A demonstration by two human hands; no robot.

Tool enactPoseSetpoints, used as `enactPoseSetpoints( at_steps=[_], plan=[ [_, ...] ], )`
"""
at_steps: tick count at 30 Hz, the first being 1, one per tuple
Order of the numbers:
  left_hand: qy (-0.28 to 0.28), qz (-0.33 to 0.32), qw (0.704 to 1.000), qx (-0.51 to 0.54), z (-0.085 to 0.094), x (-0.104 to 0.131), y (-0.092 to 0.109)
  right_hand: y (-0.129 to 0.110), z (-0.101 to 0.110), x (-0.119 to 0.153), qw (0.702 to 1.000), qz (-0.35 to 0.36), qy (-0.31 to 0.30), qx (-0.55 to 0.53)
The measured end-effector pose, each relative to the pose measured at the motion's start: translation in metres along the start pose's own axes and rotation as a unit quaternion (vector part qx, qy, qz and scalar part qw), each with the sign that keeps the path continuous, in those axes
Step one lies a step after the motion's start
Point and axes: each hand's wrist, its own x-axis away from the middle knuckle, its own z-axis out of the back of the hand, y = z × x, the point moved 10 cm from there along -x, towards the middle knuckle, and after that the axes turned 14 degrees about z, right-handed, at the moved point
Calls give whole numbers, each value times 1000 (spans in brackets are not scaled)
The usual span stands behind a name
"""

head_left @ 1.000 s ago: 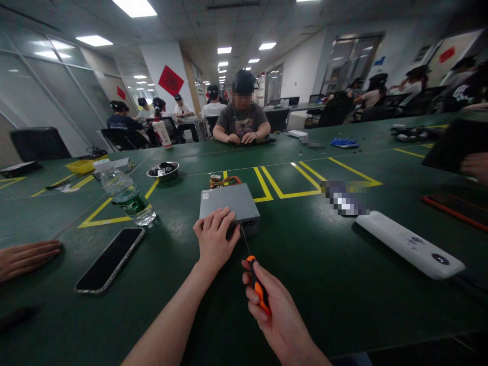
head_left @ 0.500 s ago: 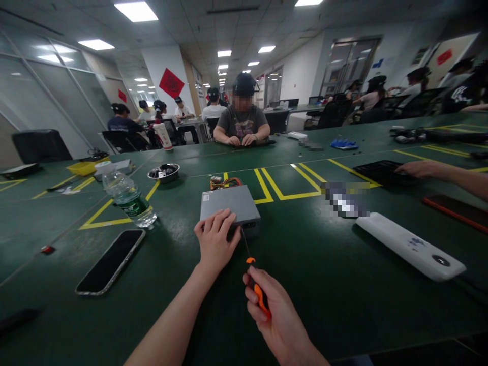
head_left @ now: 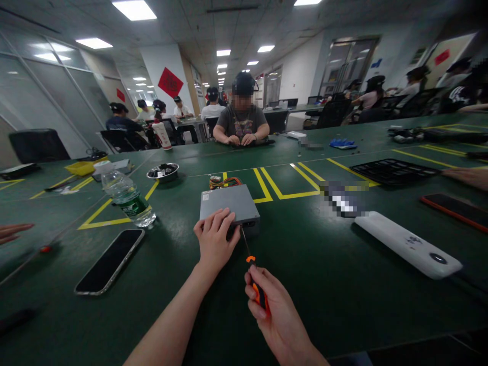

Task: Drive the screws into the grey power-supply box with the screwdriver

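A grey computer power supply point(head_left: 230, 201) lies flat on the green table, its bundle of coloured cables point(head_left: 224, 183) at the far side. My left hand point(head_left: 216, 233) grips its near edge, fingers over the top and thumb at the front face. In my right hand point(head_left: 272, 305) is a screwdriver point(head_left: 261, 294) with an orange and black handle, fingers wrapped round it. Its thin shaft points up to the front face of the power supply, near the left thumb. Whether the tip sits on a screw is too small to tell.
Left of me are a water bottle point(head_left: 131, 201), a phone point(head_left: 110, 262) and a metal bowl point(head_left: 163, 173). To the right lie a white power bank-like device point(head_left: 409, 246) and a black tray point(head_left: 392, 172). Other people's hands show at the left point(head_left: 15, 231) and right point(head_left: 467, 178) edges.
The screwdriver handle has turned a little in my right hand; my left hand stays put. Another person's hand has appeared at left. At right, a co-worker's hand has drawn back from the black tray.
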Motion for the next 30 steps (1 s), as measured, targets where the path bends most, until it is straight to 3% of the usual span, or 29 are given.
enactPoseSetpoints(
  at_steps=[6, 8, 11, 14, 18, 22, 26, 28, 30],
  plan=[
    [4, -2, 1000, 0, 0, 0, 0, 14, 0, 0, 998, -62, -10, 2],
    [5, -2, 1000, 0, 0, 0, 0, 9, -1, -1, 999, -33, -19, 28],
    [9, -1, 1000, 1, 1, 0, 0, -10, 3, 0, 988, 76, -37, 127],
    [8, -1, 1000, 0, 1, 0, 0, -34, 5, 6, 944, 197, -57, 260],
    [8, -8, 1000, 0, 0, 0, 0, -54, -4, 14, 876, 298, -102, 365],
    [9, -10, 1000, 3, 1, 0, 0, -66, -8, 17, 843, 338, -124, 401],
    [3, -4, 1000, 5, 1, 0, 0, -77, 14, 18, 832, 359, -82, 415],
    [-2, -2, 1000, 3, 0, 0, 0, -87, 27, 20, 799, 382, -45, 462],
    [-4, -1, 1000, -1, -1, 0, 0, -92, 25, 24, 745, 415, -71, 517]
  ],
)
